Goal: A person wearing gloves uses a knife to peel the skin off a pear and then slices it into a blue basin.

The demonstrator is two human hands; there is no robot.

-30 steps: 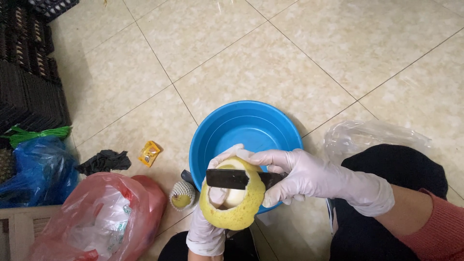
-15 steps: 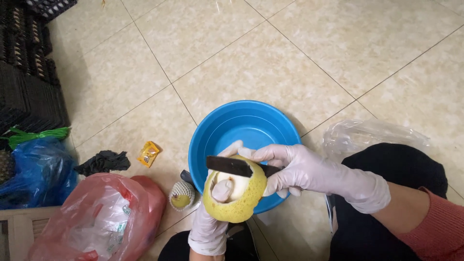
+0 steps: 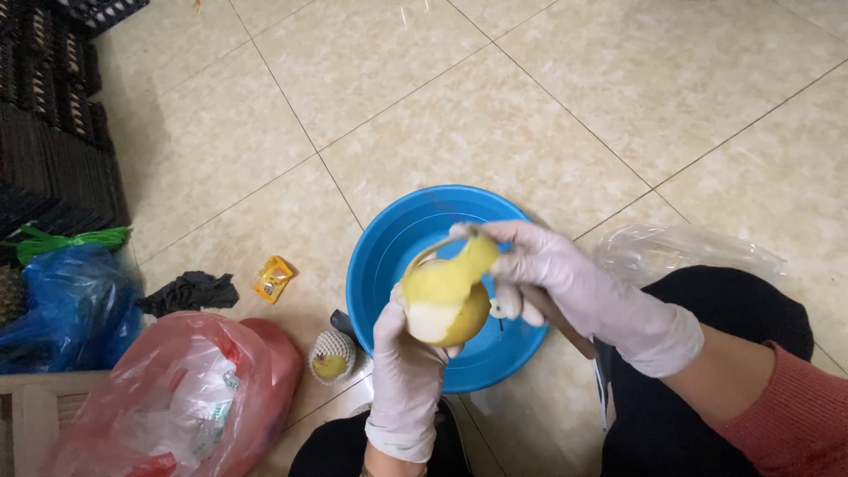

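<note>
A large yellow fruit (image 3: pixel 446 305), partly peeled, sits lower centre, above a blue basin (image 3: pixel 389 256). The gloved left hand (image 3: pixel 405 371) grips it from below. The gloved right hand (image 3: pixel 552 274) pinches a peel strip (image 3: pixel 464 256) and clasps a knife handle (image 3: pixel 561 322). A red bag (image 3: pixel 177 397) lies lower left.

On the tiled floor (image 3: pixel 618 97), black crates (image 3: pixel 49 132) stack along the left edge. A blue bag (image 3: pixel 66 305) and a red bag (image 3: pixel 177 397) lie bottom left, near a black cloth (image 3: pixel 190 291), an orange wrapper (image 3: pixel 272 278) and a netted fruit (image 3: pixel 331 355). Clear plastic (image 3: pixel 680 252) lies right.
</note>
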